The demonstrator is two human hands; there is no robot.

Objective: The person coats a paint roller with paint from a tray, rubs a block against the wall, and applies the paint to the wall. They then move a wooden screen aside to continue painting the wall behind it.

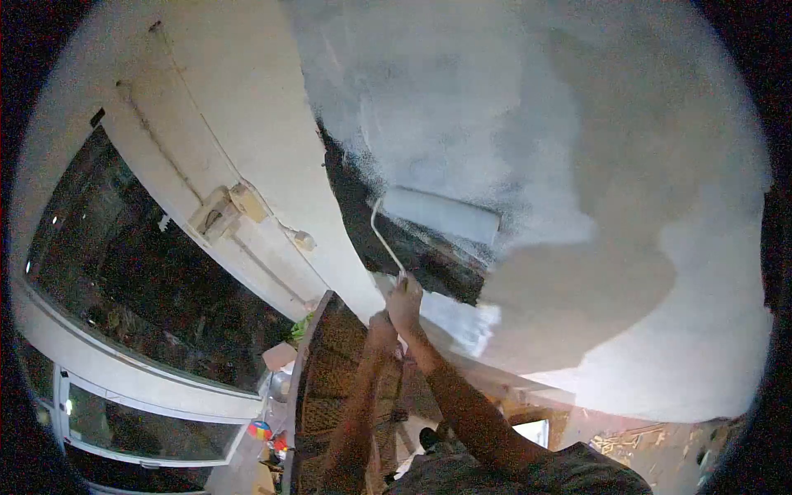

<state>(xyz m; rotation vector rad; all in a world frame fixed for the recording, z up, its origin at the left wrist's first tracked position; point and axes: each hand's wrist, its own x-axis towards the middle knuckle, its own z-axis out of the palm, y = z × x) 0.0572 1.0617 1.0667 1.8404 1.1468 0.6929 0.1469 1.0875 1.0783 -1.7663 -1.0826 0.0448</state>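
Both hands are closed around the handle of a paint roller. My right hand (404, 303) is higher, just below the bent wire frame (384, 239). Right under it, touching, is my left hand (382, 327). The white roller sleeve (443, 216) lies against a wall or ceiling surface, tilted down to the right. Around the sleeve is a dark patch (351, 210), bordered by whitish paint (462, 107). A beige-grey patch (569, 305) shows to the right.
Left of the roller runs a cream surface (256, 107) with an electrical box (246, 202) and conduit. Large dark windows (165, 264) fill the left side. A brown woven lattice panel (334, 363) stands beside my arms. Below right lies a floor with scattered debris (631, 441).
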